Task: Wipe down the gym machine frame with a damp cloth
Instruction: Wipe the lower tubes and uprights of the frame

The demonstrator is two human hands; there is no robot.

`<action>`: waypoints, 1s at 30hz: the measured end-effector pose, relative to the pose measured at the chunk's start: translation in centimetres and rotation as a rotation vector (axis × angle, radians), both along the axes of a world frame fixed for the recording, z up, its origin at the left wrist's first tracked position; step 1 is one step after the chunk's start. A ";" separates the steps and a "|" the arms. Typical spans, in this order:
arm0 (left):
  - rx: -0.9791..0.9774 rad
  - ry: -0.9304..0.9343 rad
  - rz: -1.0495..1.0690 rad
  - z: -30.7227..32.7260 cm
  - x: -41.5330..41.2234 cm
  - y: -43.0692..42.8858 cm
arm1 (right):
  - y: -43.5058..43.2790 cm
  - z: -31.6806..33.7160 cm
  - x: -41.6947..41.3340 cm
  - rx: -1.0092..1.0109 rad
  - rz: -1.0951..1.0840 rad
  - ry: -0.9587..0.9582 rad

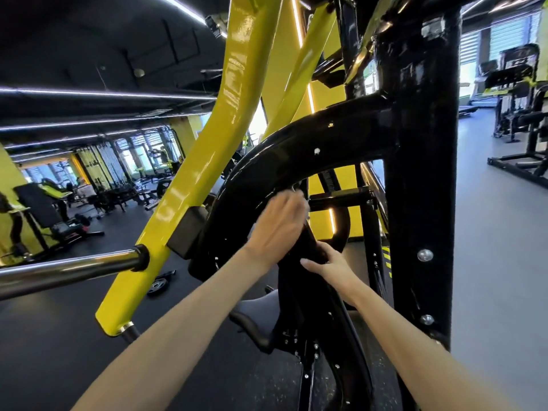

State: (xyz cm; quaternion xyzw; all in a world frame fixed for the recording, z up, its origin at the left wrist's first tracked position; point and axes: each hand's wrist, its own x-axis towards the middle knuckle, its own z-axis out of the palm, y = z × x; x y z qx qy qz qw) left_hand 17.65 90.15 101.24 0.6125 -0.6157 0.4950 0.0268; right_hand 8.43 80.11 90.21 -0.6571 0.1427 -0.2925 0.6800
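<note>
The gym machine has a glossy black curved frame tube [284, 155], a thick black upright post [421, 173] and yellow lever arms [219, 137]. My left hand [278, 221] is blurred and lies against the inner side of the curved tube, its fingers bent over a pale cloth [306, 204]. Only small edges of the cloth show past the hand. Just below and to the right, my right hand [326, 262] grips a narrow black frame bar [308, 238], thumb on the near side.
A chrome bar [68, 268] juts in from the left at forearm height. A black seat pad [258, 310] sits under my arms. A weight plate [158, 283] lies on the dark floor. Other machines [522, 120] stand far right and far left.
</note>
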 end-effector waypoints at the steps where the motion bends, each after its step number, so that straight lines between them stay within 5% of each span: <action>1: -0.073 0.056 0.029 0.6 -0.2 -0.2 | 0.2 -0.3 -0.1 0.016 -0.004 0.007; 3: -0.056 0.055 0.135 -0.7 -1.0 -0.6 | 0.1 -1.1 -0.1 0.054 -0.006 0.030; 7: 0.395 -0.075 0.067 -3.3 -2.2 -1.1 | -0.3 -2.0 -0.5 0.046 -0.023 0.055; 12: 0.121 -0.101 0.183 2.3 -2.2 -2.0 | -0.6 -2.5 -1.3 -0.023 -0.043 0.089; 17: 0.391 -0.154 0.178 -1.7 -2.7 -2.2 | -0.5 -2.3 -1.3 -0.049 -0.065 0.109; 20: 0.233 -0.212 0.255 0.8 -2.8 -2.7 | -0.5 -2.5 -1.6 -0.029 -0.046 0.114; 24: 0.062 0.013 0.201 -0.4 -1.7 -3.1 | -0.8 -3.1 -2.2 0.075 0.000 0.142; 26: 0.192 0.187 0.158 -4.8 -2.7 -3.0 | -1.0 -3.7 -2.6 0.086 -0.059 0.177; 30: 0.499 -0.117 0.058 -11.3 -4.1 -2.9 | -1.5 -5.7 -3.5 0.028 -0.126 0.288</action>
